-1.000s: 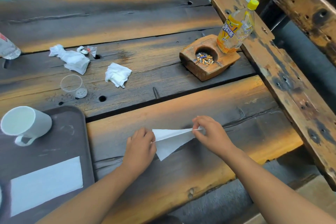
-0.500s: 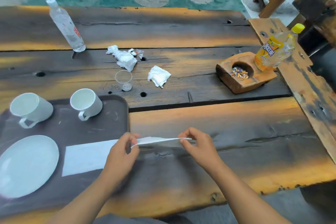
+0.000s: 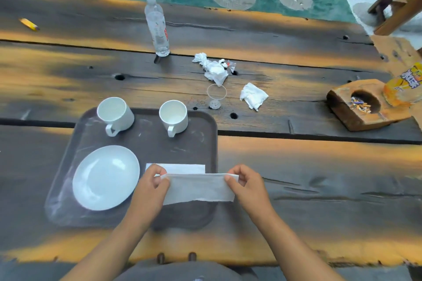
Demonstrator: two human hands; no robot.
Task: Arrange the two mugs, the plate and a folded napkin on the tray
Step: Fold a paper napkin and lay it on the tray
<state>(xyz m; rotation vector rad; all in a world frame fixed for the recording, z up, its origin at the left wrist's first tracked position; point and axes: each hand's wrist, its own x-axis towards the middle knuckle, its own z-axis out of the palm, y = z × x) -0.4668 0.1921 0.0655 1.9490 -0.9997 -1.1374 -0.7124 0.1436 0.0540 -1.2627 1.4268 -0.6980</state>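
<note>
A dark brown tray [image 3: 201,143] lies on the wooden table. Two white mugs stand along its far edge, the left mug [image 3: 115,115] and the right mug [image 3: 174,117], handles toward me. A white plate [image 3: 106,177] sits at the tray's near left. A flat white napkin [image 3: 182,168] lies on the tray beside the plate. Just in front of it I hold a second folded napkin [image 3: 198,188] over the tray's right edge. My left hand [image 3: 151,186] pinches its left end and my right hand [image 3: 247,183] pinches its right end.
Beyond the tray stand a clear plastic cup [image 3: 215,96] and a water bottle [image 3: 157,26], with crumpled tissues [image 3: 213,69] and another tissue [image 3: 253,98] nearby. A wooden ashtray block [image 3: 363,107] and an orange drink bottle [image 3: 404,88] are at the right. A pencil [image 3: 29,24] lies far left.
My hands have carried the folded napkin leftward from the bare table to over the tray's right edge, and it hangs flatter between them. The view has swung left, bringing the whole tray in.
</note>
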